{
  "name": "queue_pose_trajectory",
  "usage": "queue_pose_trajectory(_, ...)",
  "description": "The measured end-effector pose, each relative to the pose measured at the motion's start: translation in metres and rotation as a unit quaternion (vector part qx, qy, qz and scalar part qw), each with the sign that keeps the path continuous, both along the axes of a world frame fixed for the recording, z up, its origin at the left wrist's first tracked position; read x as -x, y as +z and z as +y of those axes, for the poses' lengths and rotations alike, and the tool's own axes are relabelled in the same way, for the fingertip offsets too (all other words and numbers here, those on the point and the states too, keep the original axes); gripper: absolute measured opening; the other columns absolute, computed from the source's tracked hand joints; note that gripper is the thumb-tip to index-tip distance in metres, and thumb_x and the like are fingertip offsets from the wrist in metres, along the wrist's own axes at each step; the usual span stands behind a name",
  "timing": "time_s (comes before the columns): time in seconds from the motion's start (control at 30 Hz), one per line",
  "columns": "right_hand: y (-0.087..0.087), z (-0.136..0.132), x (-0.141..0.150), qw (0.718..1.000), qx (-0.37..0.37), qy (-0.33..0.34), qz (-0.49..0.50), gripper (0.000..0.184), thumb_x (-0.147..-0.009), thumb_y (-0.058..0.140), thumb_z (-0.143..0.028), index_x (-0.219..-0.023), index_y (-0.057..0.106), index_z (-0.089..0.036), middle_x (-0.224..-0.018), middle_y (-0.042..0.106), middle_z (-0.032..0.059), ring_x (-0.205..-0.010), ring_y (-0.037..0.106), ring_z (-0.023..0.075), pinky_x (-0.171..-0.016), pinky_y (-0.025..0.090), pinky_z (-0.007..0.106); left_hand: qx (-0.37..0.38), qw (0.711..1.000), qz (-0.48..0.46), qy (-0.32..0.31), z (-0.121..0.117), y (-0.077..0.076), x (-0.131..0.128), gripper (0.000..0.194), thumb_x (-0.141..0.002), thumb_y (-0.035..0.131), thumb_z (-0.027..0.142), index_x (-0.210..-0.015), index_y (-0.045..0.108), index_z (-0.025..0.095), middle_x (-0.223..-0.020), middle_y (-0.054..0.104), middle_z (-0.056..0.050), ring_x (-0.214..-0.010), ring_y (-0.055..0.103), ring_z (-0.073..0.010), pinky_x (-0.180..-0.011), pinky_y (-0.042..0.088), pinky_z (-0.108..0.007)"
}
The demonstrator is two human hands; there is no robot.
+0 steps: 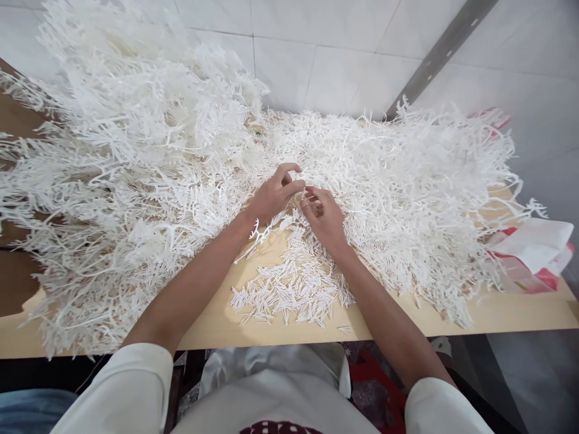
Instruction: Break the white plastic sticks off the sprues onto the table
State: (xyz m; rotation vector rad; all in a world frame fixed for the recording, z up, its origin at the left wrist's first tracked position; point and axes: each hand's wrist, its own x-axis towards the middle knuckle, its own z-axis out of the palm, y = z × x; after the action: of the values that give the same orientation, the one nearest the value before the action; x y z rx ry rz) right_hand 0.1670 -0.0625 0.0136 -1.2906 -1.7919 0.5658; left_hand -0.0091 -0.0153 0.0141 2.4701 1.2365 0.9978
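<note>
My left hand (277, 191) reaches in over the middle of the table, thumb and fingers closed in a pinch. Below its wrist shows a white branched plastic sprig (259, 234), which seems to run up into its fingers. My right hand (326, 218) meets it from the right, fingers curled and fingertips almost touching the left ones. Whatever sits between the right fingertips is too small to make out. In front of the hands lies a loose pile of short white plastic sticks (294, 283).
A tall heap of white branched plastic sprigs (136, 138) covers the left, and another heap (407, 199) spreads right. A pink and white bag (531, 256) stands at the right end of the yellowish table (212, 325). Behind is a tiled wall (344, 78); brown cardboard (15, 283) is at left.
</note>
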Motion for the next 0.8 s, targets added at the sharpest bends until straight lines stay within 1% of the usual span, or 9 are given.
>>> queue_pose_trajectory(0.13, -0.001, 0.001, 0.0, 1.0, 0.018, 0.0, -0.019, 0.025, -0.09, 0.058, -0.046, -0.104, 0.064, -0.026, -0.098, 0.069, 0.0044, -0.091, 0.064, 0.0192, -0.085, 0.052, 0.042, -0.002, 0.996, 0.02, -0.084, -0.003, -0.006, 0.001, 0.026, -0.094, 0.041, 0.023, -0.113, 0.057, 0.03, -0.139, 0.049, -0.008, -0.108, 0.062, -0.0161, -0.072, 0.055, -0.027)
queue_pose_trajectory(0.27, -0.003, 0.002, -0.001, 0.997, 0.046, -0.04, 0.041, 0.025, -0.089, 0.059, -0.046, -0.102, 0.064, -0.024, -0.095, 0.071, 0.0035, -0.079, 0.064, 0.0153, -0.075, 0.052, 0.036, -0.063, 0.992, 0.033, -0.103, -0.004, -0.012, 0.0, 0.04, -0.093, 0.037, 0.012, -0.126, 0.046, 0.033, -0.142, 0.048, -0.008, -0.108, 0.065, -0.0154, -0.058, 0.05, -0.023)
queue_pose_trajectory(0.37, -0.001, 0.001, -0.002, 0.995, 0.065, -0.041, 0.06, 0.024, -0.091, 0.056, -0.046, -0.097, 0.065, -0.024, -0.094, 0.073, 0.0018, -0.07, 0.062, 0.0121, -0.069, 0.049, 0.032, -0.134, 0.988, 0.017, -0.076, -0.002, -0.014, -0.001, 0.034, -0.095, 0.037, 0.014, -0.123, 0.045, 0.031, -0.136, 0.053, -0.008, -0.102, 0.066, -0.0142, -0.055, 0.048, -0.022)
queue_pose_trajectory(0.43, 0.001, 0.0, -0.002, 0.993, 0.075, -0.033, 0.081, 0.026, -0.093, 0.052, -0.047, -0.091, 0.064, -0.024, -0.092, 0.074, 0.001, -0.069, 0.062, 0.0115, -0.068, 0.048, 0.031, -0.187, 0.982, 0.007, -0.035, 0.0, -0.015, -0.003, 0.025, -0.097, 0.039, 0.018, -0.119, 0.048, 0.027, -0.129, 0.058, -0.008, -0.1, 0.066, -0.0147, -0.066, 0.053, -0.028)
queue_pose_trajectory(0.5, 0.003, -0.002, -0.001, 0.989, 0.067, -0.024, 0.127, 0.027, -0.094, 0.051, -0.048, -0.09, 0.062, -0.024, -0.092, 0.074, 0.0006, -0.076, 0.065, 0.0125, -0.073, 0.049, 0.031, -0.228, 0.973, 0.018, 0.02, 0.002, -0.014, -0.004, 0.02, -0.097, 0.043, 0.024, -0.114, 0.052, 0.022, -0.12, 0.063, -0.01, -0.099, 0.064, -0.0173, -0.079, 0.053, -0.034)
queue_pose_trajectory(0.57, 0.005, -0.002, -0.001, 0.982, 0.045, -0.02, 0.182, 0.024, -0.095, 0.049, -0.047, -0.093, 0.058, -0.025, -0.093, 0.073, 0.0001, -0.085, 0.066, 0.0131, -0.082, 0.049, 0.032, -0.237, 0.969, 0.049, 0.053, 0.003, -0.012, -0.006, 0.021, -0.096, 0.046, 0.031, -0.109, 0.057, 0.018, -0.112, 0.067, -0.011, -0.1, 0.064, -0.0203, -0.085, 0.05, -0.038)
queue_pose_trajectory(0.63, 0.006, -0.002, 0.0, 0.973, 0.034, -0.024, 0.225, 0.022, -0.096, 0.047, -0.047, -0.097, 0.054, -0.026, -0.094, 0.073, -0.0005, -0.088, 0.066, 0.0129, -0.087, 0.049, 0.033, -0.229, 0.968, 0.085, 0.051, 0.003, -0.01, -0.008, 0.027, -0.097, 0.045, 0.037, -0.104, 0.06, 0.016, -0.104, 0.069, -0.01, -0.096, 0.064, -0.0213, -0.084, 0.048, -0.038)
queue_pose_trajectory(0.7, 0.006, -0.002, 0.001, 0.967, 0.037, -0.027, 0.25, 0.021, -0.097, 0.047, -0.047, -0.097, 0.052, -0.027, -0.093, 0.072, -0.0008, -0.087, 0.065, 0.0129, -0.087, 0.05, 0.033, -0.228, 0.966, 0.119, 0.037, 0.003, -0.009, -0.01, 0.031, -0.098, 0.042, 0.039, -0.099, 0.063, 0.016, -0.093, 0.07, -0.008, -0.086, 0.064, -0.0192, -0.079, 0.046, -0.036)
queue_pose_trajectory(0.8, 0.007, -0.001, 0.001, 0.965, 0.04, -0.031, 0.258, 0.02, -0.096, 0.048, -0.046, -0.093, 0.053, -0.026, -0.095, 0.07, -0.0003, -0.089, 0.065, 0.0129, -0.086, 0.05, 0.032, -0.258, 0.955, 0.14, 0.038, 0.005, -0.011, -0.011, 0.034, -0.101, 0.038, 0.037, -0.088, 0.064, 0.018, -0.075, 0.068, -0.003, -0.071, 0.062, -0.0152, -0.07, 0.043, -0.032)
